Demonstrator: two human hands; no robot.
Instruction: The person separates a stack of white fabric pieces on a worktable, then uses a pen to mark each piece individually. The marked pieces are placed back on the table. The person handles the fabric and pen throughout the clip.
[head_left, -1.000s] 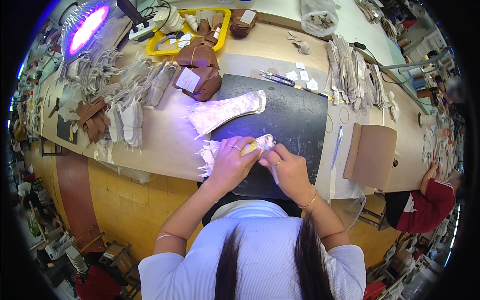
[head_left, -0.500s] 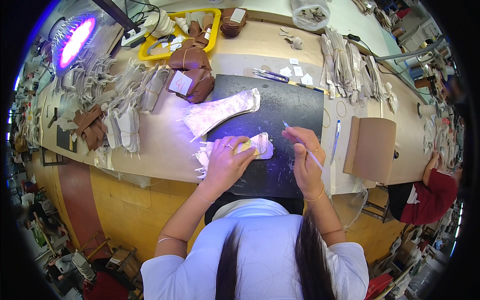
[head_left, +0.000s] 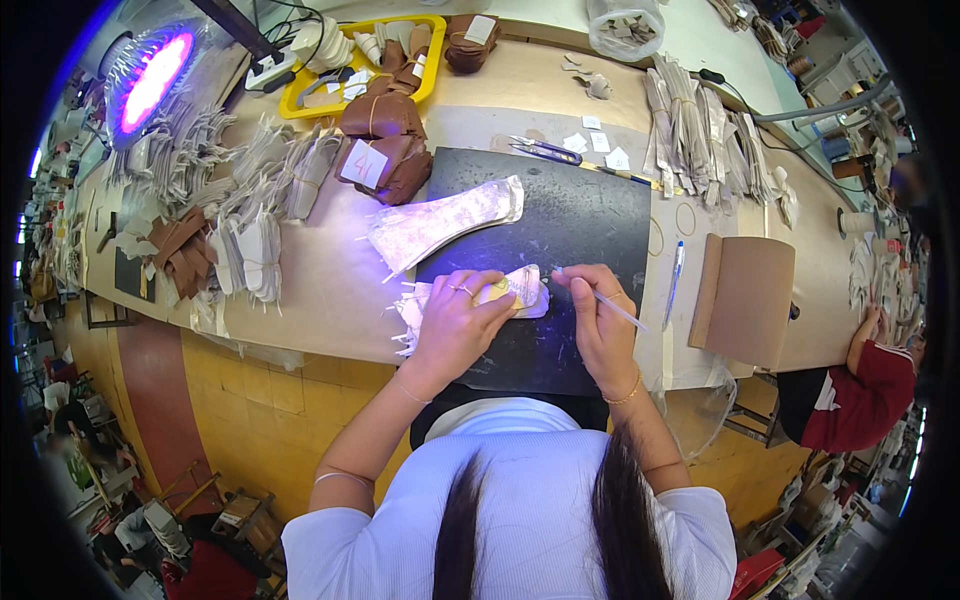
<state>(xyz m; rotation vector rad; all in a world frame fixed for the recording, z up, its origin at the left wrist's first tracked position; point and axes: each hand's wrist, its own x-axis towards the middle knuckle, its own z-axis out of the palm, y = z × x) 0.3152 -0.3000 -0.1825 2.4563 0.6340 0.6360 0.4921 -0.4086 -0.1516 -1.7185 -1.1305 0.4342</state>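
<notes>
My left hand is closed over a small stack of pale leather pieces, its fingers and thumb holding a yellowish pattern template down on top. In my right hand is a slim, pale pen, pinched between thumb and fingers. The pen's tip is close to the right end of the template; whether it touches is too small to tell. Just beyond my left hand lies another stack of pale, curved leather pieces. Both stacks rest on a black cutting mat.
Thread snips lie at the mat's far edge, near small paper tags. A blue pen and a brown board are at the right. Brown leather bundles, a yellow tray and a bright lamp stand at the left.
My right hand has moved left, bringing the pen's tip toward the template's end. The pen now lies at a flatter angle. My left hand stays in place on the stack.
</notes>
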